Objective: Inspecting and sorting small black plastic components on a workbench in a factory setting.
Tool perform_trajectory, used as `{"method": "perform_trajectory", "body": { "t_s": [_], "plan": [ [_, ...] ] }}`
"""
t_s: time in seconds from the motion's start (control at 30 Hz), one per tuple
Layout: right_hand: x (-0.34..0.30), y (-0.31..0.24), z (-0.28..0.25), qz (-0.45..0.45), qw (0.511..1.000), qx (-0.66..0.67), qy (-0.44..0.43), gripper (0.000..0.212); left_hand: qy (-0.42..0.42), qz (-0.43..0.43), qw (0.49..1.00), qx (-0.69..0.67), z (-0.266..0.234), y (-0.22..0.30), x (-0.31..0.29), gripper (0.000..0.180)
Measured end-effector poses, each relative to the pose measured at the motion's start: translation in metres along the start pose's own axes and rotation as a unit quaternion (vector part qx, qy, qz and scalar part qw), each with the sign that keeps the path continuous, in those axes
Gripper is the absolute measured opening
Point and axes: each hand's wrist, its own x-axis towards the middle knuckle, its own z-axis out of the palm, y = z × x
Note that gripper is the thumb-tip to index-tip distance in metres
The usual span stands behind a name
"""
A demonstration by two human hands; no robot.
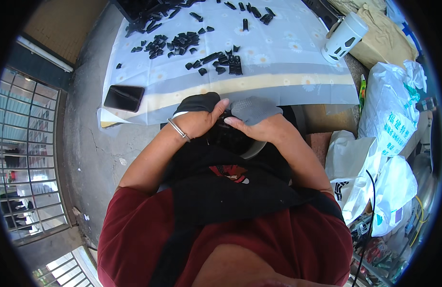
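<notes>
My left hand (198, 114) wears a black half-glove with the thumb bare, and a silver bangle circles its wrist. A grey half-glove covers the fingers of my right hand (257, 117). Both hands meet over my lap, fingers curled and thumbs pressing inward on a small black part (224, 116), mostly hidden between them. Just below sits a round container with a pale rim (254, 151), its inside dark with black pieces that I cannot make out one by one. Black plastic pieces (180, 44) lie in a loose heap on the table beyond my hands.
A flowered cloth covers the table (288, 62). On it lie a black phone (124, 98), more black parts (235, 65) and a dark bin (135, 9). A white cup-like container (344, 38) stands at the right edge. White plastic bags (388, 110) crowd my right side.
</notes>
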Motion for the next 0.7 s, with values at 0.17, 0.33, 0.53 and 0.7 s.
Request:
{"method": "perform_trajectory", "body": {
  "t_s": [0.17, 0.33, 0.53, 0.7],
  "plan": [
    [0.054, 0.018, -0.026, 0.155, 0.97, -0.144, -0.119, 0.029, 0.159, -0.054, 0.978, 0.121, -0.007, -0.034, 0.036, 0.029],
    [0.076, 0.038, 0.001, 0.119, 0.974, -0.19, -0.043, 0.023, 0.109, -0.046, 0.971, 0.209, 0.005, -0.043, 0.059, 0.026],
    [0.06, 0.039, -0.01, 0.156, 0.96, -0.214, -0.091, 0.019, 0.159, -0.039, 0.968, 0.192, 0.011, -0.056, 0.048, 0.023],
    [0.052, 0.042, -0.01, 0.153, 0.956, -0.243, -0.063, 0.017, 0.17, -0.042, 0.973, 0.151, 0.008, -0.052, 0.042, 0.029]
  ]
}}
